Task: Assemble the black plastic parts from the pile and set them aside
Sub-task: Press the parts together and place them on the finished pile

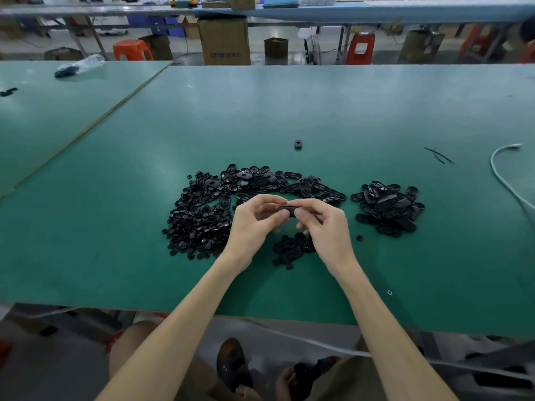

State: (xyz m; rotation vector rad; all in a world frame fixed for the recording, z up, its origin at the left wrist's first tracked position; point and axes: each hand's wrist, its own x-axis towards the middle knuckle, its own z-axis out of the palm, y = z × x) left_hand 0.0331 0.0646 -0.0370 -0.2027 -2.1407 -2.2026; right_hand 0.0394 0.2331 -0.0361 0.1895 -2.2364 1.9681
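At the near middle of the green table [289, 105], a seated person holds both hands up just above the work. Left hand [254, 224] and right hand [327, 230] meet fingertip to fingertip, each pinching one end of a single oval black part [288, 210]. Both grips are narrow, thumb against forefinger, with the other fingers loosely curled. Whether a second piece is already seated in it is hidden by the fingers. Main pile [202, 215] lies to the left: small round buttons heaped thick, running into an arc of oval shells [283, 180] along the far side. A small cluster [292, 247] sits directly under the hands. To the right, apart from the rest, is a heap of ovals [388, 209], likely the finished ones set aside. One stray piece [298, 144] lies alone farther out. My reading of the parts: very light, stiff moulded plastic, smooth and a bit slick, small enough to flick away if squeezed off-centre. The thin rims could crack or whiten if bent. Best taken by the long edges or the two ends, as now, leaving the face free for pressing the mate home. A white cable [503, 175] curls at the far right and two thin black ties [438, 154] lie near it, neither in the way.
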